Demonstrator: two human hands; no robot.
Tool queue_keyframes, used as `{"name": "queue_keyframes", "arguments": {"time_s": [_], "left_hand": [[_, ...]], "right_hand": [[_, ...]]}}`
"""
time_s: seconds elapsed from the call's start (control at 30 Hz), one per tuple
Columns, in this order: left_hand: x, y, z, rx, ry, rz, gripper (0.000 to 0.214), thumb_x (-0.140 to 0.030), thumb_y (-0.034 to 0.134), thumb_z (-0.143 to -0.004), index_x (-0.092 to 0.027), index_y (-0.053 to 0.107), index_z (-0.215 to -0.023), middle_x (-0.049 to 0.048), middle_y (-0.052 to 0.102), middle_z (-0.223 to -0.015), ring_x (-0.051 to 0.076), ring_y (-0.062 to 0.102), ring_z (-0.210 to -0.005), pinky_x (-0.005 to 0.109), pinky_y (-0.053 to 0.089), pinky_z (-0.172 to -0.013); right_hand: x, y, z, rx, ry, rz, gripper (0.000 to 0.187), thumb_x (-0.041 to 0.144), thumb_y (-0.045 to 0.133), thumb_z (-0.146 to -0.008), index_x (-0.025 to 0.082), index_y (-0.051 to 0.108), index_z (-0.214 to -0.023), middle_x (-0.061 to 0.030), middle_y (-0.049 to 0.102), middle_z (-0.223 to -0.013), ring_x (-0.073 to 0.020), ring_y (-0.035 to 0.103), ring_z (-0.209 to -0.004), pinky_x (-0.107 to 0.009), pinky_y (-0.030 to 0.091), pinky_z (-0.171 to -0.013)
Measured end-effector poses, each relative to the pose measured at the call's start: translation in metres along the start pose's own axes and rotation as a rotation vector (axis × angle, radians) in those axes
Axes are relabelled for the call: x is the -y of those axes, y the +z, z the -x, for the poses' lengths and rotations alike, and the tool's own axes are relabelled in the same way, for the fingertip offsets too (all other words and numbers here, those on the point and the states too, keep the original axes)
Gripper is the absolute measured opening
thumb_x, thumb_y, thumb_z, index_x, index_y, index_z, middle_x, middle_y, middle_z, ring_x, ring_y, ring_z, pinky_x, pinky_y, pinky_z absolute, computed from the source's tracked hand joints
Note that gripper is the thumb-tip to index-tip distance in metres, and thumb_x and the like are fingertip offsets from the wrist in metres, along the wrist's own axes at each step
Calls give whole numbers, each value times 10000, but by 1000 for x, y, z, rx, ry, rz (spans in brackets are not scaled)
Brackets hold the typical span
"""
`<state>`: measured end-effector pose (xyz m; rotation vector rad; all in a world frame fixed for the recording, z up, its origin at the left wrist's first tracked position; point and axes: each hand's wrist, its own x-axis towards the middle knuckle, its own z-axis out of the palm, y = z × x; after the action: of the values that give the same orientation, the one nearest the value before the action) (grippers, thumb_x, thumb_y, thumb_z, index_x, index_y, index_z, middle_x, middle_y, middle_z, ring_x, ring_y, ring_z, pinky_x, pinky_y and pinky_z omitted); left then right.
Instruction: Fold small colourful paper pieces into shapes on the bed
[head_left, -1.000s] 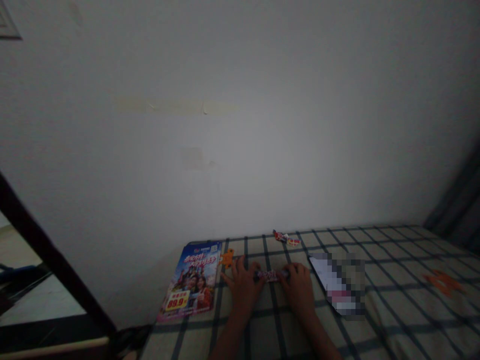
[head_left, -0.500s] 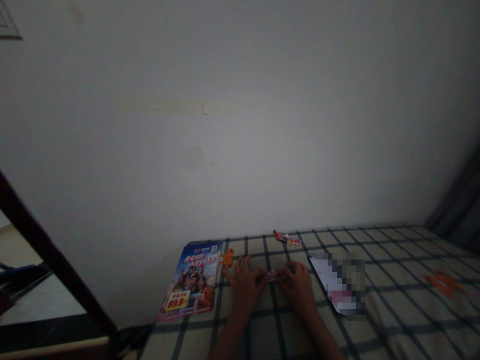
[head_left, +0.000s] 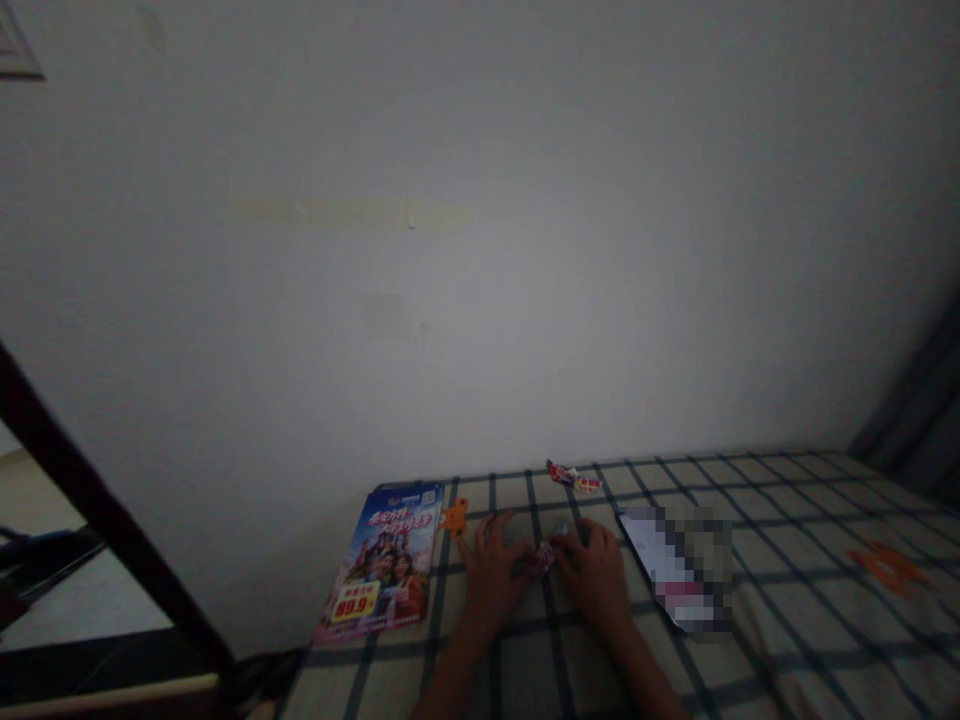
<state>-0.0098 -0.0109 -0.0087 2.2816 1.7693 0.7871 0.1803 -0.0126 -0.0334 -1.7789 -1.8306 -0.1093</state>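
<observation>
My left hand (head_left: 493,568) and my right hand (head_left: 596,570) rest close together on a checked bedsheet (head_left: 787,620). Between their fingertips they pinch a small folded strip of printed paper (head_left: 547,554), pink and purple. Both hands have fingers curled onto it. A colourful flyer (head_left: 382,562) lies flat just left of my left hand. A small folded paper piece (head_left: 574,477), red and yellow, lies farther back near the wall.
A blurred-out flat thing (head_left: 679,575) lies right of my right hand. An orange print (head_left: 454,516) marks the sheet by the flyer, another orange print (head_left: 889,565) at the right. A white wall (head_left: 450,250) rises behind. A dark bed rail (head_left: 97,510) runs at the left.
The paper strip was stretched out long between my hands a second ago. My hands have drawn together and the strip is now folded short and tilted between my fingertips.
</observation>
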Motion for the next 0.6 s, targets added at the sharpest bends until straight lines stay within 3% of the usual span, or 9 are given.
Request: {"name": "queue_keyframes", "arguments": {"time_s": [0.13,0.3,0.47,0.6], "left_hand": [[0,0,0,33,20,-12,344,-668,552,-863,-484,715,-1104,-9,420,-1549,370,269,-1444,783,0,-1100],[-3,0,1,69,16,-23,310,-651,559,-865,-469,748,-1031,-41,404,-1559,385,256,-1444,777,-50,-1101],[-2,-1,0,91,26,5,306,-638,575,-861,-427,768,-971,-51,426,-1543,375,247,-1447,766,-56,-1107],[-2,-1,0,109,30,-19,373,-654,629,-816,-479,699,-1138,-28,390,-1568,382,246,-1449,776,-34,-1100]], "right_hand": [[0,1,0,20,2,-3,257,375,587,-907,426,699,-1132,-73,531,-1301,-307,448,-1254,-451,422,-982],[-6,6,-2,-8,9,-36,283,385,611,-893,395,685,-1166,-79,546,-1296,-299,474,-1232,-432,433,-976],[-9,7,-2,-5,18,-86,214,429,647,-871,377,724,-1064,-73,555,-1272,-301,479,-1222,-438,436,-978],[-10,6,-3,16,26,-93,213,411,667,-862,396,733,-1064,-65,566,-1253,-289,490,-1201,-428,427,-996]]}}
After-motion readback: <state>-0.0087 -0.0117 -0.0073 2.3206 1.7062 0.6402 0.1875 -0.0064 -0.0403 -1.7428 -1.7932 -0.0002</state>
